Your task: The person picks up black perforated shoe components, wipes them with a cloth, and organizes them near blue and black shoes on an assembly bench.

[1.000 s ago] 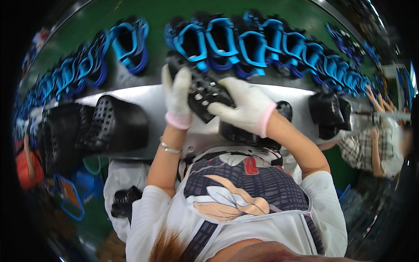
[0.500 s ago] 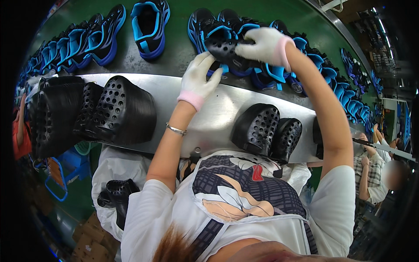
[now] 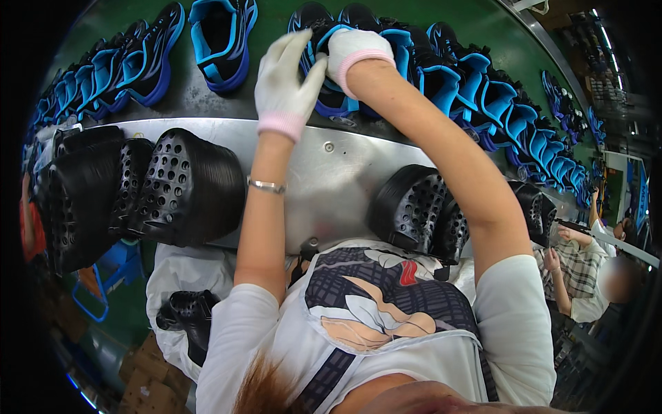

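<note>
My left hand (image 3: 284,86), in a white glove with a pink cuff, has its fingers stretched and thumb apart at the left side of a black sneaker (image 3: 336,105) with bright blue lining and a blue sole. Over that shoe's opening is my right hand (image 3: 362,52), gloved the same way, back of the hand up. Its fingers are hidden, so I cannot tell what they hold. Black perforated shoe inserts (image 3: 169,183) stand in nested stacks on the metal ledge left of my left arm. More black inserts (image 3: 407,207) lie by my right forearm.
A lone sneaker (image 3: 224,45) stands left of my hands on the green belt (image 3: 283,14). Rows of similar sneakers (image 3: 141,62) run to both sides. The steel ledge (image 3: 324,165) lies between me and the belt. Other people (image 3: 576,265) are at the right edge.
My right hand moved left and over the sneaker; the black perforated insert it held is no longer visible. My left hand moved left and farther away, its fingers more extended.
</note>
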`<state>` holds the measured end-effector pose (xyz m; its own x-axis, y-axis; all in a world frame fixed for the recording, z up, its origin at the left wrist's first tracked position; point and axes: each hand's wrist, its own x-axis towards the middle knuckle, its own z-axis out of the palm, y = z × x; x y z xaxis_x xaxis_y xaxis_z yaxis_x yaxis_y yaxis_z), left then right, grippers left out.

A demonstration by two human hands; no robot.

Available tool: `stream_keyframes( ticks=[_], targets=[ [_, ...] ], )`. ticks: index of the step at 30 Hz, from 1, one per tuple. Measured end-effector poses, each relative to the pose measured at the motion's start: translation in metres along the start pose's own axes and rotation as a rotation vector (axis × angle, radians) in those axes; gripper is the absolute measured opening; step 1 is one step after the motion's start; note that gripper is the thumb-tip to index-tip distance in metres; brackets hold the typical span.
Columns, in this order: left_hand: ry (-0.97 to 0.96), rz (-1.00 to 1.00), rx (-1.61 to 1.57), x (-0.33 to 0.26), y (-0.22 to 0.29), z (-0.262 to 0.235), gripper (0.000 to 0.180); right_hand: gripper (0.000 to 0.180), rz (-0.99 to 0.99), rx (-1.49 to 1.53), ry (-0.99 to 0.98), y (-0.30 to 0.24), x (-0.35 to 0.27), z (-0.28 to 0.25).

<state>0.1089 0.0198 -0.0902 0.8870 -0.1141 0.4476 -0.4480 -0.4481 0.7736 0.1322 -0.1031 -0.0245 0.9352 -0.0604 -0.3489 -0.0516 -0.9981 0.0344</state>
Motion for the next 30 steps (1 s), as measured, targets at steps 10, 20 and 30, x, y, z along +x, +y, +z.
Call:
stream_keyframes(
  ticks=[10, 20, 30],
  targets=[
    [-0.266, -0.142, 0.337, 0.084, -0.032, 0.030, 0.052, 0.031, -0.045, 0.088, -0.124, 0.001, 0.026, 0.018],
    [-0.053, 0.018, 0.030, -0.017, 0.005, -0.001, 0.021, 0.026, -0.067, 0.160, -0.096, -0.005, 0.065, 0.024],
    [-0.552, -0.075, 0.399, -0.006, 0.024, 0.010, 0.037, 0.035, -0.346, -0.064, 0.115, -0.009, 0.072, 0.022]
  ],
)
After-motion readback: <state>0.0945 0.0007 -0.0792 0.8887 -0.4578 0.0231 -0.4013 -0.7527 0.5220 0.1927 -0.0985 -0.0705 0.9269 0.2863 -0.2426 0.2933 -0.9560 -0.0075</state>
